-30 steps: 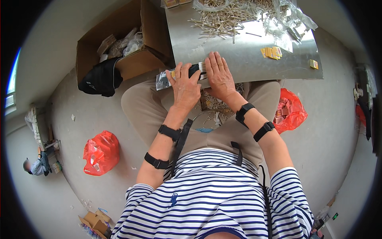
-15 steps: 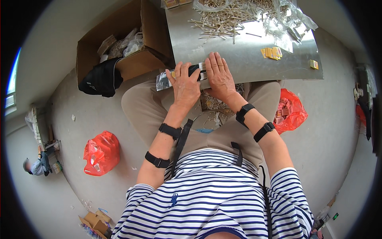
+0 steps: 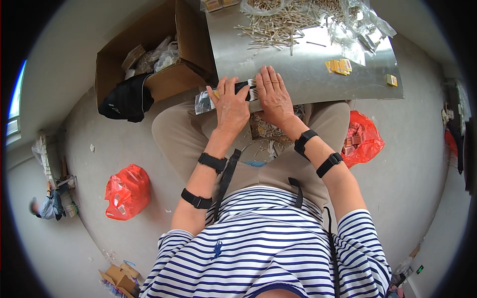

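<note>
At the metal table's near edge lies a narrow clear bag (image 3: 201, 103) with a black section, and a row of cotton swabs (image 3: 253, 89) sticks out of its right end. My left hand (image 3: 230, 107) grips the bag from above, thumb at its left part and fingers bent across it. Flat beside the swab tips is my right hand (image 3: 275, 99), its fingers straight and close together, its edge against the swab ends. Part of the bag is hidden beneath my left hand.
A heap of loose cotton swabs (image 3: 278, 27) covers the far part of the metal table (image 3: 298, 82). Small yellow cards (image 3: 339, 66) lie to the right. An open cardboard box (image 3: 194, 47) stands left. Red plastic bags (image 3: 126, 191) sit on the floor either side. A person (image 3: 48, 204) is far left.
Almost nothing differs. Both hands stay in place at the bag, with only a very slight shift of the fingers.
</note>
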Available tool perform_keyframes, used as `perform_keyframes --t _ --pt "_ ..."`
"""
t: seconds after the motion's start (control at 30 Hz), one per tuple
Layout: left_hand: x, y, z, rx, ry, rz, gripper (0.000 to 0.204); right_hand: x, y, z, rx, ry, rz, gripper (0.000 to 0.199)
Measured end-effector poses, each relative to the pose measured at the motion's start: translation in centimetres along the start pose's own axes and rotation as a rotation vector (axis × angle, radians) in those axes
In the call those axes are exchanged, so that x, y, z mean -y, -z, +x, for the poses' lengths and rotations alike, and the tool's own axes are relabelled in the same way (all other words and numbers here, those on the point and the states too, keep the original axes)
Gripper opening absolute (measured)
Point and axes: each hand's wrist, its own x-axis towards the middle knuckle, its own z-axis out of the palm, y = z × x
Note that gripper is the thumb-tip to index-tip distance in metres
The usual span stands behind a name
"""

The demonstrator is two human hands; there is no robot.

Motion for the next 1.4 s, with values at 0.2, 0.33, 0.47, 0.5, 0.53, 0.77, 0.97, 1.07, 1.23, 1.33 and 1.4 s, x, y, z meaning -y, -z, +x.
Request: perform_keyframes --t 0.2,0.33,0.47,0.5,0.53,0.77,0.97,1.07,1.23,1.33,1.4 --pt "0.3 -0.2 0.2 -0.011 0.012 -0.016 0.040 0.1 0.1 0.0 0.018 -0.005 -0.008 0.113" --pt "0.3 0.2 -0.9 -0.037 0.004 -0.040 0.035 0.0 0.2 0.0 0.018 -0.007 0.000 0.110" --pt "0.1 0.7 -2.4 -0.033 -0.037 -0.063 0.029 -0.1 -0.2 0.0 -0.009 -0.004 -0.024 0.112" --pt "0.2 0.7 -2.6 -0.034 -0.035 -0.061 0.029 -0.1 -0.2 0.0 -0.008 -0.004 -0.023 0.110" --pt "0.2 0.6 -2.8 -0.038 -0.040 -0.069 0.029 -0.1 -0.2 0.0 -0.008 -0.005 -0.023 0.109" --pt "-0.3 0.5 -2.6 -0.040 -0.040 -0.055 0.035 0.0 -0.3 0.0 -0.027 0.001 -0.005 0.108" --pt "-0.5 0.3 -2.8 -0.031 -0.080 -0.061 0.034 0.1 -0.2 0.0 -0.020 -0.001 -0.002 0.109" --pt "-0.6 0.3 -2.9 -0.032 -0.077 -0.065 0.034 -0.1 -0.2 0.0 -0.024 -0.001 -0.002 0.109" --pt "-0.5 0.3 -1.9 -0.043 -0.055 -0.062 0.035 0.0 -0.5 0.1 -0.021 -0.004 -0.039 0.110" --pt "-0.5 0.3 -1.9 -0.038 -0.058 -0.073 0.035 -0.1 -0.5 0.0 -0.021 -0.002 0.006 0.111" --pt "-0.6 0.2 -2.0 -0.028 -0.056 -0.083 0.034 -0.1 -0.7 0.1 -0.041 0.001 -0.009 0.110"
